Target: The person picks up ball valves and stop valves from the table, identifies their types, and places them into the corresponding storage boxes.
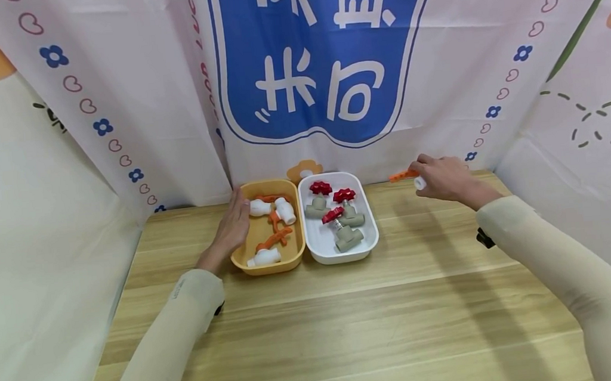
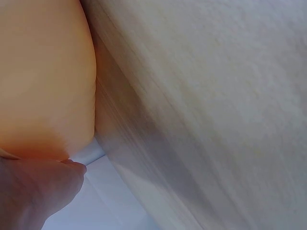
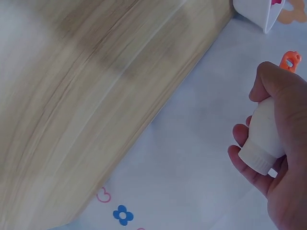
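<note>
My left hand (image 1: pixel 232 223) rests with straight fingers against the left side of a yellow tray (image 1: pixel 291 252). Up close in the left wrist view, that hand (image 2: pixel 38 191) touches the tray's outer wall (image 2: pixel 45 72). Several white plastic ball valves with orange lever handles lie in the tray, one of them a front valve (image 1: pixel 264 258). Off to the right, above the table's back edge, my right hand (image 1: pixel 441 178) holds another white ball valve (image 3: pixel 263 134). Its orange handle (image 1: pixel 403 175) sticks out to the left; the palm hides part of the body.
A white tray (image 1: pixel 317 244) stands against the yellow one, holding grey-green stop valves (image 1: pixel 349 239) with red wheel handles. Both trays are near the back edge of the wooden table (image 1: pixel 349 330). A printed curtain (image 1: pixel 180 104) hangs right behind.
</note>
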Demonstrator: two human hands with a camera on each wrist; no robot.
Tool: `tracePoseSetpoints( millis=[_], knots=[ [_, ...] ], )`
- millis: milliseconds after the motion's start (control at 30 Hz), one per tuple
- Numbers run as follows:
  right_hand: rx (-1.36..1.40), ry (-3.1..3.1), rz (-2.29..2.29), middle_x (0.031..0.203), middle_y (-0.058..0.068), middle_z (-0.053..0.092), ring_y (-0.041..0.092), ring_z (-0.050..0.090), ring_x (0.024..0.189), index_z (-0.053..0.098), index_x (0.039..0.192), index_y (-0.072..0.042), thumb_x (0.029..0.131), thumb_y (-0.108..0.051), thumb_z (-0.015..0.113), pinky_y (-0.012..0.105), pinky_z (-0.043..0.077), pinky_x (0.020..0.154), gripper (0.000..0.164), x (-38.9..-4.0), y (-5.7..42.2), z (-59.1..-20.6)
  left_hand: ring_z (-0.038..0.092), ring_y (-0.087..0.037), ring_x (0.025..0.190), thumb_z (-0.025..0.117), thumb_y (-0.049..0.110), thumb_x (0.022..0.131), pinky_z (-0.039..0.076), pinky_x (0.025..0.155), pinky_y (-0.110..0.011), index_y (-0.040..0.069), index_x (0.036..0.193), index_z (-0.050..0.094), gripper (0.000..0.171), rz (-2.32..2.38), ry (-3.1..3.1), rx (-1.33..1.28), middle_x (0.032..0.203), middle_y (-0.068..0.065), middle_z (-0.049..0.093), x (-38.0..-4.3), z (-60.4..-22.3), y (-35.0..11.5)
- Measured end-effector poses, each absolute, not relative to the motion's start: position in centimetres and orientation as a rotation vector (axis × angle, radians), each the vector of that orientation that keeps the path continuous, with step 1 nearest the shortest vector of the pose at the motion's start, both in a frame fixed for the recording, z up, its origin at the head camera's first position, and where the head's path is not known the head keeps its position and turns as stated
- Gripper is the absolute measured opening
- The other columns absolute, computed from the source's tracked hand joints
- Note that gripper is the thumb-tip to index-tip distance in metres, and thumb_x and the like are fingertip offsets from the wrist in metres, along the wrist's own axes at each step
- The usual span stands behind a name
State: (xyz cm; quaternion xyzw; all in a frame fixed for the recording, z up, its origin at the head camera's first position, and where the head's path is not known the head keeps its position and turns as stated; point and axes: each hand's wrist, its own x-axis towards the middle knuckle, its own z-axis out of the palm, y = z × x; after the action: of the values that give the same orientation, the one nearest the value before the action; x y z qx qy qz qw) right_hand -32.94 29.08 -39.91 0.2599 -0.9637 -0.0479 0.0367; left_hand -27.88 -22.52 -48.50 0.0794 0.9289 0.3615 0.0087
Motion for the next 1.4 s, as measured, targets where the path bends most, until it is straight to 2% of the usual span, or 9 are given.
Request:
tracePoseSetpoints(
  millis=[300, 667, 900, 1033, 1233, 1400],
  knots=[
    [0.877, -2.911, -0.156, 0.113, 0.014, 0.067, 0.026, 0.059, 0.069, 0.069, 0.13, -0.006, 0.083, -0.027, 0.086, 0.038, 0.054, 0.058, 0.055, -32.8, 26.1, -39.1, -0.006, -0.033, 0.164, 0.011, 0.036, 0.117, 0.005, 0.133, -0.054, -0.001, 0.167, -0.004, 0.064, 1.127, 2.907, 0.26, 0.177, -0.015, -0.01, -28.1, -48.6, -22.7],
    [0.984, -2.892, -0.166, 0.115, 0.011, 0.066, 0.024, 0.059, 0.071, 0.07, 0.13, -0.01, 0.085, -0.029, 0.085, 0.033, 0.053, 0.058, 0.051, -32.4, 22.2, -38.2, -0.006, -0.031, 0.164, 0.007, 0.044, 0.116, 0.003, 0.133, -0.049, 0.0, 0.167, -0.004, 0.068, 1.123, 2.904, 0.247, 0.178, -0.014, -0.009, -27.9, -48.6, -22.7],
    [1.05, -2.852, -0.168, 0.112, 0.011, 0.066, 0.024, 0.058, 0.069, 0.07, 0.129, -0.012, 0.086, -0.03, 0.084, 0.031, 0.05, 0.055, 0.048, -32.1, 19.8, -37.5, -0.007, -0.032, 0.164, 0.01, 0.039, 0.117, 0.004, 0.133, -0.052, 0.001, 0.167, -0.005, 0.065, 1.12, 2.906, 0.261, 0.178, -0.014, -0.01, -28.0, -48.5, -22.7],
    [1.068, -2.849, -0.197, 0.114, 0.011, 0.066, 0.024, 0.059, 0.069, 0.07, 0.13, -0.013, 0.088, -0.037, 0.085, 0.031, 0.047, 0.055, 0.051, -32.0, 18.5, -37.1, -0.007, -0.033, 0.164, 0.009, 0.038, 0.117, 0.003, 0.133, -0.052, 0.0, 0.167, -0.005, 0.064, 1.114, 2.909, 0.275, 0.178, -0.014, -0.01, -27.9, -48.5, -22.7],
    [1.102, -2.836, -0.22, 0.121, 0.012, 0.067, 0.024, 0.06, 0.071, 0.069, 0.135, -0.011, 0.088, -0.039, 0.086, 0.03, 0.048, 0.057, 0.057, -31.8, 16.7, -36.6, -0.007, -0.032, 0.164, 0.004, 0.047, 0.115, 0.005, 0.133, -0.053, 0.001, 0.167, -0.005, 0.07, 1.096, 2.915, 0.272, 0.178, -0.014, -0.011, -27.8, -48.5, -22.6],
    [1.148, -2.833, -0.224, 0.118, 0.011, 0.065, 0.024, 0.06, 0.074, 0.069, 0.133, -0.01, 0.086, -0.039, 0.088, 0.031, 0.051, 0.06, 0.057, -31.8, 15.4, -36.5, -0.007, -0.033, 0.164, 0.008, 0.04, 0.117, 0.005, 0.133, -0.053, 0.0, 0.167, -0.005, 0.066, 1.109, 2.912, 0.265, 0.178, -0.015, -0.01, -27.9, -48.5, -22.6]
  ],
)
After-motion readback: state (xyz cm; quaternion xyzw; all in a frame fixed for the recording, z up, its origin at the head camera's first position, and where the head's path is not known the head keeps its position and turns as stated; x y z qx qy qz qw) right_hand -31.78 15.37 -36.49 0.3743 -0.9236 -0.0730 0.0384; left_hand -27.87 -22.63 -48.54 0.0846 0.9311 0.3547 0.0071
